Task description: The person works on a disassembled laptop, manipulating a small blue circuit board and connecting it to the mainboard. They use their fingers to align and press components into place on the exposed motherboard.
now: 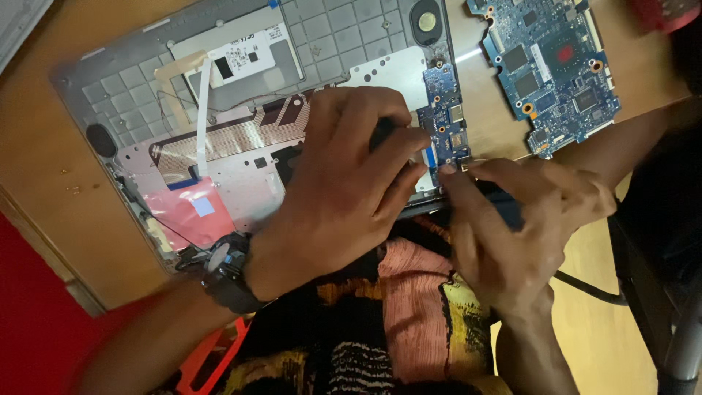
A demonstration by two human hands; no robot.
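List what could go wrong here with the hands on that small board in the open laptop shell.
The left hand presses a dark tool onto the small blue board; a slip could gouge it. The right hand pinches at the board's lower edge, where a connector might bend. The loose circuit board lies bare on the table, easily knocked.

Left hand (351,172) palm-down, fingers curled shut. Right hand (515,219) alongside, fingers pinched together. Both forearms enter from below.
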